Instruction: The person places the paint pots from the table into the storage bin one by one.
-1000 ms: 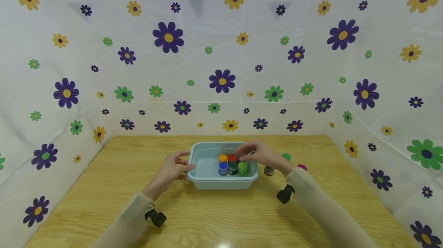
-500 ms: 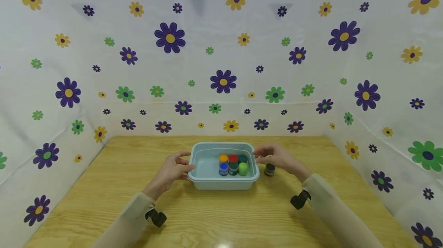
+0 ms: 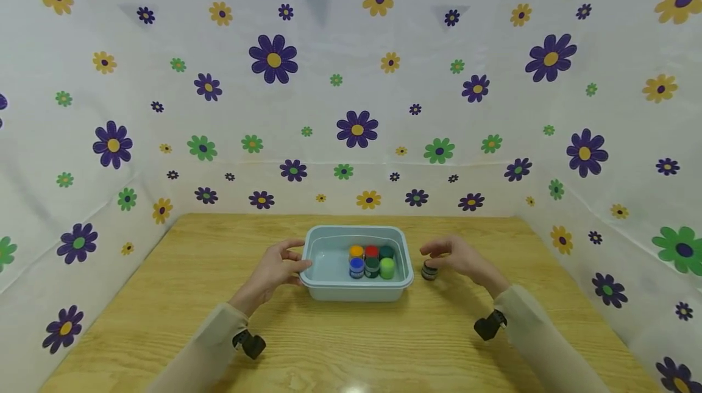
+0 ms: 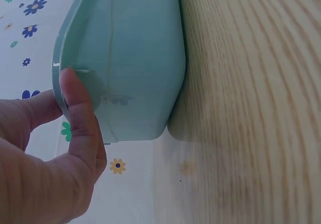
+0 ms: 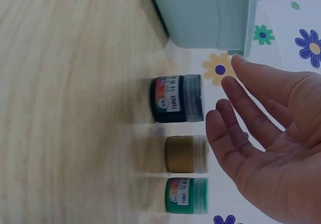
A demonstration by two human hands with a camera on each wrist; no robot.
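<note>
A pale blue plastic basin (image 3: 356,285) stands on the table. My left hand (image 3: 274,271) grips its left rim, the thumb (image 4: 76,91) curled over the edge. Inside, in the basin's right half, stand several small paint jars in two rows: orange (image 3: 356,251), red (image 3: 372,251) and dark teal (image 3: 386,251) behind, blue (image 3: 356,267), dark green (image 3: 372,267) and light green (image 3: 387,268) in front. My right hand (image 3: 460,259) hovers by a dark paint jar (image 5: 170,99) to the right of the basin. Its fingers are loosely bent, with a gap to the jar.
Beyond the dark jar, the right wrist view has a gold paint jar (image 5: 181,154) and a green paint jar (image 5: 186,195) upright in a line on the wooden table (image 3: 329,344). Flower-printed sheeting (image 3: 307,94) surrounds the table at the back and sides.
My right hand has left the inside of the basin and moved right to the dark jar outside it. The teal jar now shows uncovered. My left hand keeps its grip.
</note>
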